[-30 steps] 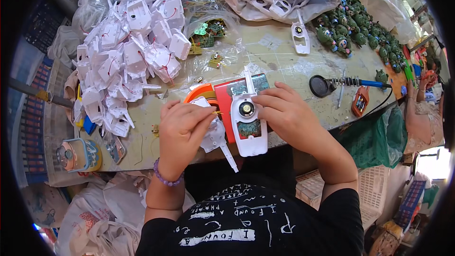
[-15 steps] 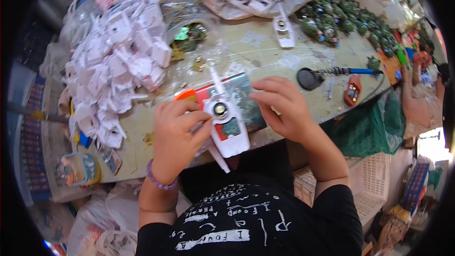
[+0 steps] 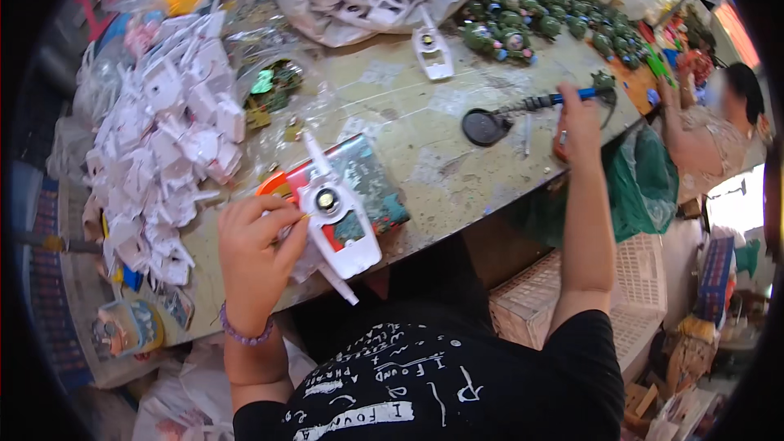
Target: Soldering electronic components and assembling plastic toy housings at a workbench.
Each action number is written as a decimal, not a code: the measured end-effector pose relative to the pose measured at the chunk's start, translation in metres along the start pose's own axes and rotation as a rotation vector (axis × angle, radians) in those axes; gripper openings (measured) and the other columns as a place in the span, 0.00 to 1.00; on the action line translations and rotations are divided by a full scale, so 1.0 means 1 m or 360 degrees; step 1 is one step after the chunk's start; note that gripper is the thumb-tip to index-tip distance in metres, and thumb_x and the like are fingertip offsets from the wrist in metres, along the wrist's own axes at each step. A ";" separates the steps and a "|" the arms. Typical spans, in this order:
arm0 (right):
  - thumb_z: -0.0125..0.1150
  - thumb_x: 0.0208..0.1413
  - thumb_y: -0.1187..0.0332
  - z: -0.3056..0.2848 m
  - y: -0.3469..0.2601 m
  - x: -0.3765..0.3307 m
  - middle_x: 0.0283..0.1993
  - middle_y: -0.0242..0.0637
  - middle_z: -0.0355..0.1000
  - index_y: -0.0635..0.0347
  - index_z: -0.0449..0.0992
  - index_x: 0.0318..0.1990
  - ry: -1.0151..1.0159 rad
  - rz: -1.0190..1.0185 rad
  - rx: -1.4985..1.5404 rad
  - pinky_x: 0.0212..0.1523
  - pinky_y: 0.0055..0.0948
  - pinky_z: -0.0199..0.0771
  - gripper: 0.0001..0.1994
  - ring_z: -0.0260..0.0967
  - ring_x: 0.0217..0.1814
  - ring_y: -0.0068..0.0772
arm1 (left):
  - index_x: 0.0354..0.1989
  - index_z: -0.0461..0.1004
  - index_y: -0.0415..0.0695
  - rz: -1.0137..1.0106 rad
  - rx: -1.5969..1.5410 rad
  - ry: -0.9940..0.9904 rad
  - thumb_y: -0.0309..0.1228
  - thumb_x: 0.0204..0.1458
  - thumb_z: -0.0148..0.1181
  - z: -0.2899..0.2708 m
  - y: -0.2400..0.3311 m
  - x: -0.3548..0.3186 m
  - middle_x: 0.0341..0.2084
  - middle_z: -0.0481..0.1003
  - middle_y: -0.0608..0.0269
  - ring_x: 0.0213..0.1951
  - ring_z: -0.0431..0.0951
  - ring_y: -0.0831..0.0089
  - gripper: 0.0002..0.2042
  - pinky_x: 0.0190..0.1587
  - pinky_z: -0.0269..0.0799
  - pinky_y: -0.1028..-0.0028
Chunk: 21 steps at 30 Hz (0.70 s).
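Some shirt-lettering (image 3: pixel 384 413) shows; left hand (image 3: pixel 260 235) pinches wire (image 3: pixel 307 215); right (image 3: pixel 578 126) overlaps soldering iron (image 3: pixel 588 93), grip unclear.

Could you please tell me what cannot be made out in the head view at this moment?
In the head view:
- Orange tool: mostly hidden by the right hand.
- Blue handle: partly covered by that hand; whether it is gripped is unclear.
- Yellow wire: thin and blurred, its rest hidden by the left hand.
- Lower white part: mostly covered by the upper white frame.
- White bag: cut off by the top edge.
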State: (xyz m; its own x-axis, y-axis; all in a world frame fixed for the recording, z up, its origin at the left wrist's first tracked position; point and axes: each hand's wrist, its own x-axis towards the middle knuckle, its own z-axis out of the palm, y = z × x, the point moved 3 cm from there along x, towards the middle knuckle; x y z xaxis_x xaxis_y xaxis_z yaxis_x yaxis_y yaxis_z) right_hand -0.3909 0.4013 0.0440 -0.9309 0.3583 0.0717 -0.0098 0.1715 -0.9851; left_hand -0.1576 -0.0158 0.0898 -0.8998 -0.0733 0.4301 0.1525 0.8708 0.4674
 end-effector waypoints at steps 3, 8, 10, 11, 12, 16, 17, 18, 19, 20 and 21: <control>0.53 0.60 0.67 -0.008 -0.026 0.002 0.21 0.25 0.63 0.63 0.75 0.43 0.0125 -0.0137 -0.0976 0.21 0.25 0.57 0.10 0.58 0.21 0.17 | 0.25 0.78 0.42 0.0061 -0.0041 -0.0039 0.26 0.40 0.66 0.000 -0.001 0.002 0.30 0.76 0.64 0.37 0.74 0.63 0.04 0.43 0.64 0.65; 0.50 0.62 0.70 -0.100 -0.057 -0.032 0.31 0.28 0.64 0.64 0.74 0.47 0.0534 -0.0808 -0.0354 0.21 0.14 0.52 0.11 0.53 0.22 0.16 | 0.23 0.74 0.39 0.0083 -0.0203 -0.0137 0.24 0.40 0.64 0.003 0.003 0.013 0.32 0.78 0.60 0.39 0.75 0.60 0.04 0.46 0.66 0.65; 0.50 0.62 0.70 -0.106 -0.052 -0.066 0.31 0.30 0.63 0.64 0.73 0.48 0.0550 -0.0952 0.0075 0.21 0.14 0.51 0.11 0.53 0.22 0.17 | 0.22 0.74 0.39 0.0099 -0.0192 -0.0126 0.24 0.40 0.64 0.007 0.001 0.013 0.34 0.78 0.60 0.40 0.75 0.60 0.04 0.47 0.66 0.64; 0.50 0.62 0.70 -0.100 -0.050 -0.089 0.29 0.31 0.62 0.64 0.73 0.48 0.0480 -0.1362 -0.0165 0.21 0.16 0.52 0.11 0.53 0.21 0.19 | 0.22 0.74 0.39 0.0151 -0.0198 -0.0123 0.24 0.39 0.63 0.008 0.002 0.014 0.35 0.79 0.59 0.41 0.75 0.59 0.04 0.48 0.66 0.64; 0.50 0.63 0.68 -0.075 -0.055 -0.114 0.26 0.31 0.61 0.62 0.72 0.45 0.0358 -0.1685 -0.0208 0.20 0.18 0.53 0.09 0.54 0.21 0.21 | 0.21 0.73 0.39 0.0148 -0.0183 -0.0151 0.24 0.39 0.63 0.009 0.004 0.015 0.37 0.79 0.59 0.45 0.76 0.59 0.04 0.50 0.66 0.63; 0.50 0.64 0.60 0.009 -0.062 -0.203 0.20 0.32 0.60 0.57 0.68 0.34 -0.0593 -0.1782 0.0237 0.17 0.26 0.56 0.12 0.58 0.17 0.26 | 0.21 0.73 0.40 0.0147 -0.0132 -0.0133 0.24 0.39 0.62 0.013 0.000 0.011 0.37 0.80 0.60 0.46 0.76 0.59 0.04 0.51 0.65 0.62; 0.49 0.64 0.57 0.020 -0.064 -0.215 0.20 0.31 0.61 0.57 0.67 0.32 -0.0785 -0.1887 0.0278 0.17 0.26 0.56 0.14 0.58 0.17 0.26 | 0.21 0.73 0.41 0.0149 -0.0102 -0.0139 0.25 0.39 0.62 0.014 0.000 0.010 0.37 0.80 0.61 0.47 0.76 0.60 0.04 0.52 0.65 0.61; 0.50 0.64 0.56 0.024 -0.076 -0.227 0.20 0.30 0.62 0.57 0.67 0.33 -0.0805 -0.1910 0.0234 0.16 0.26 0.56 0.14 0.58 0.16 0.26 | 0.21 0.73 0.42 0.0193 -0.0119 -0.0155 0.25 0.40 0.62 0.015 0.003 0.017 0.37 0.80 0.61 0.48 0.76 0.60 0.03 0.52 0.64 0.61; 0.51 0.63 0.55 0.034 -0.077 -0.234 0.21 0.30 0.62 0.58 0.68 0.33 -0.0871 -0.1923 0.0269 0.15 0.27 0.56 0.15 0.59 0.16 0.27 | 0.21 0.73 0.42 0.0173 -0.0099 -0.0150 0.25 0.40 0.62 0.015 0.002 0.014 0.37 0.80 0.61 0.48 0.76 0.60 0.03 0.52 0.64 0.61; 0.52 0.63 0.55 0.043 -0.076 -0.237 0.21 0.30 0.63 0.58 0.69 0.34 -0.0937 -0.1953 0.0268 0.16 0.27 0.57 0.15 0.59 0.16 0.28 | 0.21 0.73 0.42 0.0161 -0.0072 -0.0155 0.25 0.40 0.62 0.016 0.001 0.010 0.38 0.80 0.62 0.47 0.76 0.61 0.03 0.53 0.63 0.60; 0.53 0.62 0.54 0.048 -0.078 -0.240 0.21 0.30 0.63 0.58 0.69 0.34 -0.0989 -0.1986 0.0240 0.16 0.27 0.58 0.15 0.60 0.16 0.29 | 0.21 0.74 0.43 0.0166 -0.0066 -0.0164 0.25 0.40 0.62 0.017 0.001 0.010 0.38 0.80 0.63 0.47 0.76 0.62 0.03 0.54 0.63 0.60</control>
State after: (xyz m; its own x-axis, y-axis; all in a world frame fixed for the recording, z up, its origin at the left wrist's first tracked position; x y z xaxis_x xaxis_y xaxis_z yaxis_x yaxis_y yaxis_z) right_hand -0.1849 0.2576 0.0962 -0.2868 -0.4215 0.8603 -0.9416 -0.0412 -0.3341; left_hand -0.1736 -0.0070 0.0819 -0.9150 0.0687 0.3976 0.2623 0.8500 0.4568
